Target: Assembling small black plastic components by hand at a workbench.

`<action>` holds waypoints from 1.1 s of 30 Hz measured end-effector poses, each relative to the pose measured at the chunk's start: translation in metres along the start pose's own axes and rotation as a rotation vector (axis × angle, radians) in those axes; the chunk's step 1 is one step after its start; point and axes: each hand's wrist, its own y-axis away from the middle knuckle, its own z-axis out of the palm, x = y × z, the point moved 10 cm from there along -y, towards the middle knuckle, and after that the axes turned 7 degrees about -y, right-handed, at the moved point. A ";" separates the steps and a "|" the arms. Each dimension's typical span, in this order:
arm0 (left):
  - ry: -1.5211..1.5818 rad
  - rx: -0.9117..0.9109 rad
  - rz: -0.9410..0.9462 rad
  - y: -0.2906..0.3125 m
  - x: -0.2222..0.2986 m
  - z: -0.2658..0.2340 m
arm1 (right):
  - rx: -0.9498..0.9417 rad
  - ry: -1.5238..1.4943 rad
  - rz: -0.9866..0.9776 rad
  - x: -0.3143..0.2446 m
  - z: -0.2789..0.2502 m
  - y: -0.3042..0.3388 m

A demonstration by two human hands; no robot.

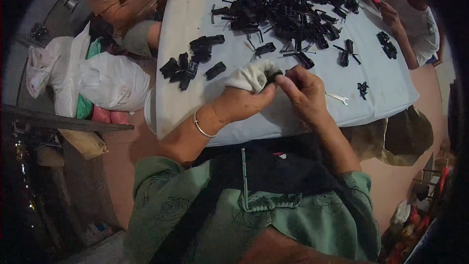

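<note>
A white glove or cloth (pixel 246 77) covers the fingers of my left hand (pixel 249 100), which is closed around a small black part (pixel 272 76). My right hand (pixel 309 94) meets it from the right, thumb and fingers pinched at the part's end; my fingers hide most of its shape. Right of my right hand lies a small open-end wrench (pixel 338 98). Just beyond my hands are a black clamp-like piece (pixel 304 60) with a rod and another black piece (pixel 265 48). Several black blocky pieces (pixel 188 71) sit together to the left.
A large heap of black parts with rods (pixel 288 7) covers the table's far middle. Small black screws (pixel 362 89) and black pieces (pixel 387 45) lie at the right. One person (pixel 115 0) sits far left, another (pixel 410 14) far right. White bags (pixel 110 78) stand left of the table.
</note>
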 end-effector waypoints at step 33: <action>-0.004 -0.077 -0.042 0.003 -0.020 0.009 | -0.235 -0.156 0.098 0.011 0.013 -0.003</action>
